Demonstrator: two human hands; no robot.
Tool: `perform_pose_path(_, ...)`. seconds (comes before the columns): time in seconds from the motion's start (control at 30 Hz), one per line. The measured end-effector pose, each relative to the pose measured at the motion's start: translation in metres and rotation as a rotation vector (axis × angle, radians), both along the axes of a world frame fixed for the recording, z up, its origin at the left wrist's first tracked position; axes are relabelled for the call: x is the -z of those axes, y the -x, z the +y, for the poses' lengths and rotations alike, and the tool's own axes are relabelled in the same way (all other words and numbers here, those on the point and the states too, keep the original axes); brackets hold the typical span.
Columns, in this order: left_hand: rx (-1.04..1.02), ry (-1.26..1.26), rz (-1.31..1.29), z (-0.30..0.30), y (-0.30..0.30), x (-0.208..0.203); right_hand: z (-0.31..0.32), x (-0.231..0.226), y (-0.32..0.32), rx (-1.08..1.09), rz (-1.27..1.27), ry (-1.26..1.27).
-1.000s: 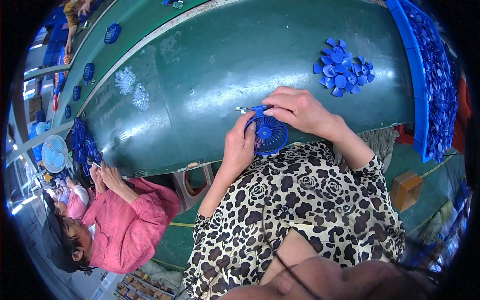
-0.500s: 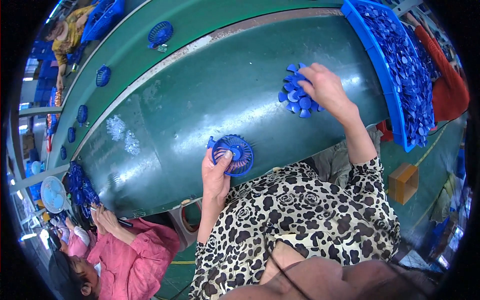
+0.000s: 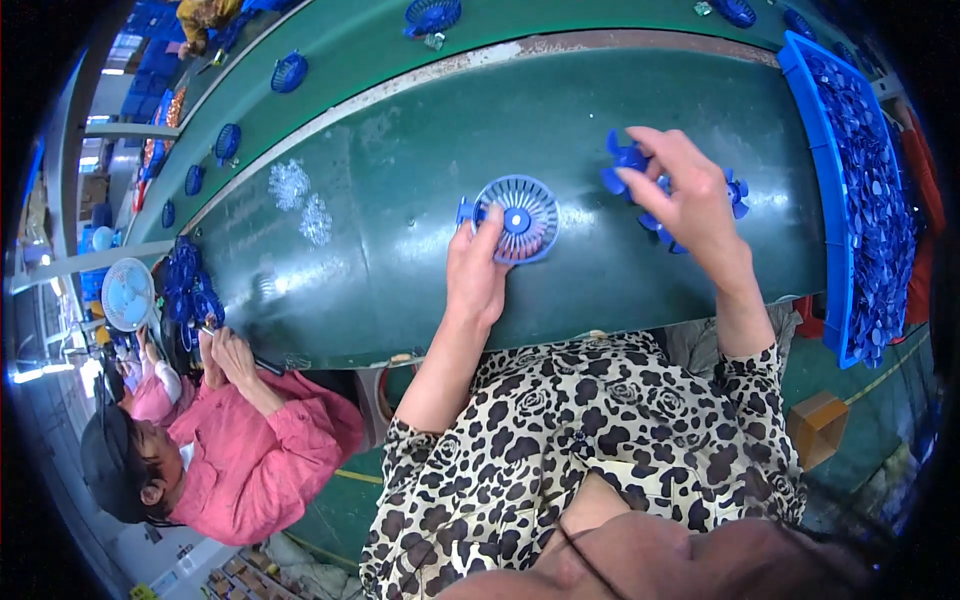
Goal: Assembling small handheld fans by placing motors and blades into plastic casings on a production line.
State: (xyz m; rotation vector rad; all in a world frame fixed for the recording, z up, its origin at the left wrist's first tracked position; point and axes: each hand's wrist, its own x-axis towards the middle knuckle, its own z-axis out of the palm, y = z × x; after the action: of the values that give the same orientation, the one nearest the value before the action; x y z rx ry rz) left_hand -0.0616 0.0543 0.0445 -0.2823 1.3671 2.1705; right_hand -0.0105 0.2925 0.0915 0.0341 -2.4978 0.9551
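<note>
My left hand (image 3: 474, 272) grips a round blue fan housing (image 3: 520, 238) by its edge, with the thumb on the near side of its slatted cage. The housing is held over the green worktable (image 3: 420, 280), its ribbed face and central hub turned up. To the right, my right hand (image 3: 692, 190) pinches a small blue fan blade (image 3: 624, 160) between thumb and fingers. Beneath and behind that hand lie more blue fan blades (image 3: 738, 193) in a small pile, partly hidden by it.
A blue crate (image 3: 838, 215) full of blue pieces stands at the right end. Beyond the table, a green belt carries several housings (image 3: 290, 72). Small clear parts (image 3: 290, 186) lie left. A co-worker in pink (image 3: 265, 460) handles something beside a dark blue heap (image 3: 188, 285).
The view has shifted. My right hand has lifted a fan blade off the pile and brought it leftward. The housing in my left hand now faces up more squarely.
</note>
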Motion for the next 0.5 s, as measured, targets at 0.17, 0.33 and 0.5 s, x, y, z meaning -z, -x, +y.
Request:
perform_pose_path(0.17, 0.052, -0.158, 0.029, 0.021, -0.006, -0.001, -0.059, 0.005, 0.001, -0.200, -0.003, -0.180)
perform_pose_path(0.33, 0.005, -0.058, 0.105, 0.013, -0.023, -0.002, -0.080, 0.021, 0.002, -0.270, -0.060, -0.211)
perform_pose_path(0.5, 0.064, -0.030, 0.244, 0.008, -0.026, 0.014, -0.086, 0.017, -0.003, -0.271, -0.119, -0.238)
